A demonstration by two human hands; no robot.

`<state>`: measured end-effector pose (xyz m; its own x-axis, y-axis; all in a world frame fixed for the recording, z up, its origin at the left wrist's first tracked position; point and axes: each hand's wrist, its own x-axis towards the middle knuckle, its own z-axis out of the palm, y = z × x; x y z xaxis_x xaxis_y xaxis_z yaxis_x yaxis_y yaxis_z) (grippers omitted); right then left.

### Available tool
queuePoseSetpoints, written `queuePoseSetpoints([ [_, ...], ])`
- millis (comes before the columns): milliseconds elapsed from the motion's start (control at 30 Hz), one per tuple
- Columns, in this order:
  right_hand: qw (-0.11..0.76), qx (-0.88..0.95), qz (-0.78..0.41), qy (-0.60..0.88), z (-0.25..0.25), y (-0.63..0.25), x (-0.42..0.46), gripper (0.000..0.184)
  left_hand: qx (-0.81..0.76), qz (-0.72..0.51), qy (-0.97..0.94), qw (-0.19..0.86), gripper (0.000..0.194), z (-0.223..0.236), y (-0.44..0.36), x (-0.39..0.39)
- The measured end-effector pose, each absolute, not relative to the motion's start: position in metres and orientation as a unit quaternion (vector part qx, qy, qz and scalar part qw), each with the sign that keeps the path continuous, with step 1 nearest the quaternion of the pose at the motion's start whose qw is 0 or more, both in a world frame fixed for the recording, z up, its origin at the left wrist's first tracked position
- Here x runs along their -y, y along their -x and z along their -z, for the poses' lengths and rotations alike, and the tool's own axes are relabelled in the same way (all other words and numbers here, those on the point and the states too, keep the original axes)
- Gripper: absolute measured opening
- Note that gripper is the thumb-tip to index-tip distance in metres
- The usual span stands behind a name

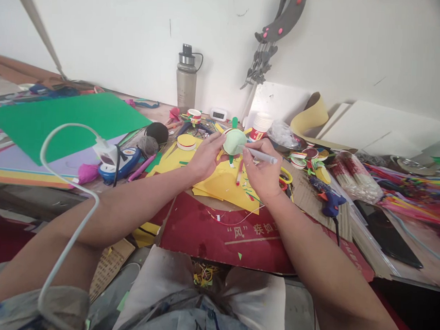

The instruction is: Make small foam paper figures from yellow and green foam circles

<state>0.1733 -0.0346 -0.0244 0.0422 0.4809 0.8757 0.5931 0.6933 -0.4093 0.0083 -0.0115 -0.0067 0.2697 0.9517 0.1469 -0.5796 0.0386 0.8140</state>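
Observation:
In the middle of the view, my left hand (207,157) is closed on a round pale green craft piece (234,142) with green and yellow tabs sticking out around its edge. My right hand (260,169) grips a whitish pen (263,155), its tip end close to the green face. Whether the tip touches the surface I cannot tell. Below the hands lie yellow paper sheets (219,184) and a red-ended pen (239,173). A round yellow-topped piece (186,142) stands left of my left hand.
A grey bottle (186,81) and small clock (219,114) stand by the wall. Paper cups (261,125) sit behind my right hand. To the right are a blue glue gun (330,199) and black phone (388,233). A white cable (68,187) crosses the left side.

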Motion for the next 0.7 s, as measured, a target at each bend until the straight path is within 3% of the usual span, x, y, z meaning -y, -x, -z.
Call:
queuePoseSetpoints([
  [400,0.649,0.667,0.069,0.359,0.0189,-0.1727,0.0374,0.014,-0.235,-0.547,-0.417,0.687,0.013,0.0096,-0.0083,0.0104],
  [700,0.636,0.676,0.06,0.368,0.024,-0.1735,0.033,0.017,-0.234,-0.535,-0.445,0.679,0.011,0.0131,-0.0081,0.0098],
])
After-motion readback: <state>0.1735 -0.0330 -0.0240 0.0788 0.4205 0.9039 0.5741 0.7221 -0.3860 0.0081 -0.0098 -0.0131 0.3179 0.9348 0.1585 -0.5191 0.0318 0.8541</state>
